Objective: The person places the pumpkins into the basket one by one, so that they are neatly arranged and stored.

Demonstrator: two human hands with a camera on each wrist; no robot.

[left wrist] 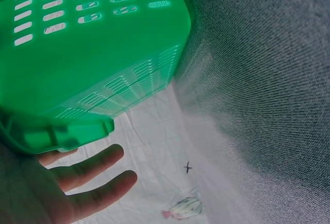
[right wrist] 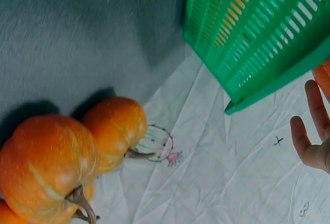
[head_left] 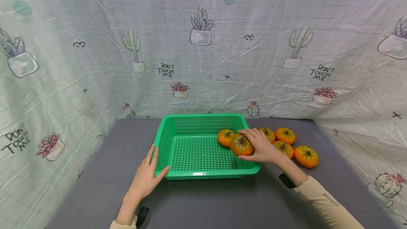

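Grn basket [head_left: 222, 173] on gry tbl [head_left: 105, 186]: R hand [head_left: 261, 147] grips 1 pumpkin [head_left: 241, 146] over R side, L hand [head_left: 145, 176], fingers extended, at L rim; 2nd pumpkin [head_left: 225, 138] inside, 4 others [head_left: 306, 157] outside R.

Place: you sit in what looks like a makeshift recording booth [head_left: 267, 91]; building type cannot be told. Evidence: creased, cactus-printed cloth [head_left: 229, 59] hangs ahead and on both sides, around your grey work surface [head_left: 210, 204]; black devices [head_left: 287, 180] at your wrists.
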